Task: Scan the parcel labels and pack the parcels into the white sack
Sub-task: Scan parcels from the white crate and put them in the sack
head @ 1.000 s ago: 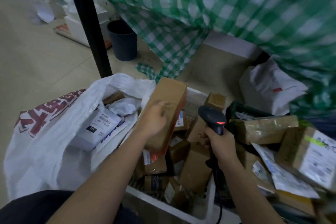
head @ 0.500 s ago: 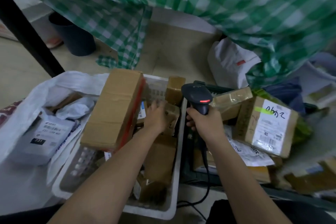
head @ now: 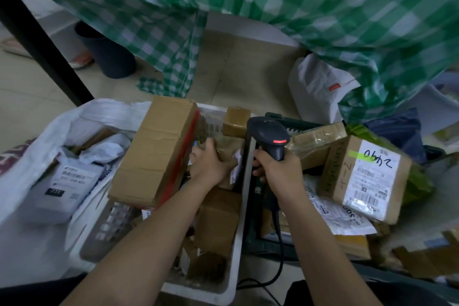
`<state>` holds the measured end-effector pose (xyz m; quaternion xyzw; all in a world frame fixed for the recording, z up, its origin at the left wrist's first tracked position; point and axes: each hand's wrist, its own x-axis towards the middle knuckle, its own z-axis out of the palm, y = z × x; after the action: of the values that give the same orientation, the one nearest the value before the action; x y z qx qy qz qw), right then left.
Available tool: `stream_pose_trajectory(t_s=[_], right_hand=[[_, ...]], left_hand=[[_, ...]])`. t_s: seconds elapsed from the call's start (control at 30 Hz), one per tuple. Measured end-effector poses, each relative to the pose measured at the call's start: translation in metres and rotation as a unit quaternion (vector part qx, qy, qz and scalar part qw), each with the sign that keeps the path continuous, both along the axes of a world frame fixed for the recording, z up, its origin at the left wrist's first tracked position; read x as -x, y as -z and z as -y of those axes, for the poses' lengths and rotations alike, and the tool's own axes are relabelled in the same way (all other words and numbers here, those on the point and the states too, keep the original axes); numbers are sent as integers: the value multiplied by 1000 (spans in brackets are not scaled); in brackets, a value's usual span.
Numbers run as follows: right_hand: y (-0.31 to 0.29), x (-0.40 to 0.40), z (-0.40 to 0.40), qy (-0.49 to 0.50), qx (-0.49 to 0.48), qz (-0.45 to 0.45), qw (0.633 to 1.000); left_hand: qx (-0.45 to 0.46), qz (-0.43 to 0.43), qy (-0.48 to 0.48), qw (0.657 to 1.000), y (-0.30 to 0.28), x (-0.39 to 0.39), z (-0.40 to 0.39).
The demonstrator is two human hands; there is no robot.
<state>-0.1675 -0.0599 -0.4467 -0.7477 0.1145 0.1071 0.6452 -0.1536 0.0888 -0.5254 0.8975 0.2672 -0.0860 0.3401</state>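
Head view: long carton (head: 159, 149) leans across the white crate (head: 236, 268) beside the white sack (head: 32, 156).

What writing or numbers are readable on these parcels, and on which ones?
"0440", handwritten, upside down: white label of the cardboard box on the right.
"X-2", handwritten: that box's brown side.
"231": dark tag on the grey parcel in the white sack.
Red print on the sack, barcodes and small label print: too blurred.
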Motion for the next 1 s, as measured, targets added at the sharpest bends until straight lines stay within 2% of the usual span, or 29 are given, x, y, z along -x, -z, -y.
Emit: stream_pose_trajectory(t_s=[0.2, 0.4, 0.57, 0.63, 0.77, 0.9, 1.0], right_hand=[[0, 12, -7, -7, 13, -13, 1000], [-3, 38, -30, -11, -2, -4, 1000], [2, 61, -52, 39, -7, 16, 999], [0, 70, -61, 35, -29, 14, 999], [-2, 84, -78, 7, -85, 4, 996], [-6, 86, -89, -1, -99, 26, 995], [-4, 84, -94, 9, -99, 34, 994]], left_hand=[[174, 105, -48, 978, -52, 44, -49], [226, 173, -121, 951, -84, 100, -90], [329, 144, -186, 914, -88, 143, -119], [363, 146, -187, 901, -89, 156, -127], [458, 165, -195, 851, -86, 169, -133], [446, 123, -108, 880, -77, 175, -132], [404, 82, -84, 907, -70, 176, -128]])
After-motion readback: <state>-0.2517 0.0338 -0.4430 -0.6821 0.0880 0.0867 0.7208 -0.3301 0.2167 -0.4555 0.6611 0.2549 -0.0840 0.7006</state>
